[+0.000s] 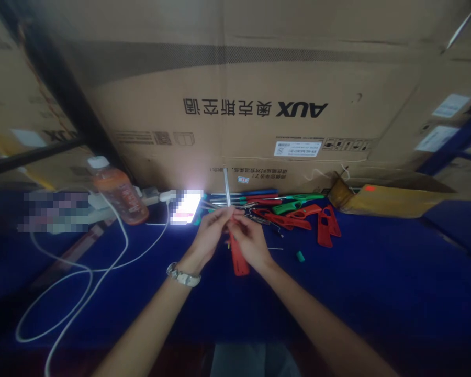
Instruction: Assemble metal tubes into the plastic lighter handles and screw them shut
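Note:
Between my hands is a red long-nosed lighter, its red body pointing down toward me and its silver metal tube pointing away. My left hand is closed, pinching around the base of the tube. Closed on the upper part of the red body is my right hand. The fingertips meet where tube and body join, and they hide that joint. Just beyond my hands lies a pile of lighter parts, with a green lighter body and several metal tubes. Loose red casings lie to the right.
A small green piece lies on the blue table surface. At left stand a drink bottle and a lit phone with a white cable. A large cardboard box backs the table; a yellow cardboard piece sits right.

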Motion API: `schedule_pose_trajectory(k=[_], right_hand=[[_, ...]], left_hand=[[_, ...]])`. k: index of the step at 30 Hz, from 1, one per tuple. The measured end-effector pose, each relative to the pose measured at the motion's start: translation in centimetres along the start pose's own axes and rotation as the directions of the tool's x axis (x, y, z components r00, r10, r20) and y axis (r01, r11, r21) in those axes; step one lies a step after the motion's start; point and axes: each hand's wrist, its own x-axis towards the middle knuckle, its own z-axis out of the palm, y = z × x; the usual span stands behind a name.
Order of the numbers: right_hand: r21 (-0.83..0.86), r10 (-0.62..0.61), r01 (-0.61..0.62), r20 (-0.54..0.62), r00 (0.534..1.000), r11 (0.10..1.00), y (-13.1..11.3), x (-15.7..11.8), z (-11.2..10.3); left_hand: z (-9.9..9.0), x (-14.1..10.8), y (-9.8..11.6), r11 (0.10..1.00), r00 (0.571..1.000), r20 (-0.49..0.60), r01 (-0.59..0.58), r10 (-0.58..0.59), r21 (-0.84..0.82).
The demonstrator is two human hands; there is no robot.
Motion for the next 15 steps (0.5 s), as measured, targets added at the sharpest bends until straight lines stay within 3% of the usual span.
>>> schedule_pose_trajectory(k=[3, 8, 10, 12, 15], right_hand=[[-0.149, -0.11, 0.125, 0.104, 0.988, 0.981, -0.2, -0.1, -0.1], [-0.43, -0.128, 0.16, 0.102, 0.986, 0.889, 0.1, 2.7, -1.4], [-0.65, -0.112, 0.212, 0.192, 0.975, 0.73, 0.2, 4.2, -1.6], [-0.808, -0.079, 0.295, 0.297, 0.952, 0.51, 0.3, 5.4, -1.5], [-0.895, -0.003, 0.375, 0.386, 0.923, 0.24, 0.4, 6.5, -0.8]], left_hand=[[-1.8, -0.8, 0.9, 0.997, 0.997, -0.064, -0.047, 0.043, -0.06], [-5.4, -1.9, 1.8, 0.997, 0.992, -0.113, -0.067, 0.061, -0.047], [-6.2, -2.1, 1.5, 0.998, 0.994, -0.093, -0.066, 0.065, -0.005], [-6.7, -2.2, 1.0, 0.998, 0.996, -0.081, -0.044, 0.047, 0.035], [-7.2, -2.1, 0.2, 0.999, 0.996, -0.085, 0.002, 0.003, 0.049]])
